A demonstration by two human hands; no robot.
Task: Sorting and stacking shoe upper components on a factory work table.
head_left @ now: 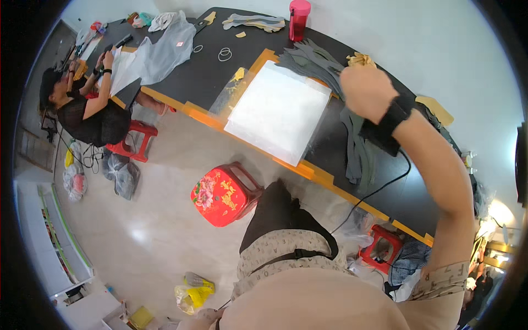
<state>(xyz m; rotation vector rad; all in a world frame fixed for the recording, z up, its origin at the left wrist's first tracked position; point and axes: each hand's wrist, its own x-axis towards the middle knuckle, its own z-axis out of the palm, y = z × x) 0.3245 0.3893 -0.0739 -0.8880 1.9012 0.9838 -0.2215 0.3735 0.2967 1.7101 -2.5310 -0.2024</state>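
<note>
My right hand is raised over the far right part of the black table, its fingers closed and turned away. A crumpled yellow piece shows just past the knuckles; whether it is gripped or lies behind, I cannot tell. A black band with a dark box and cable is at the wrist. Grey fabric strips lie left of this hand, and more grey strips lie below it. White sheets rest on the table in front of me. My left hand is out of view.
A pink bottle stands at the back edge. Clear plastic and white rings lie to the left. Red stools stand on the floor below the table's orange-edged front. Another person sits at the left end.
</note>
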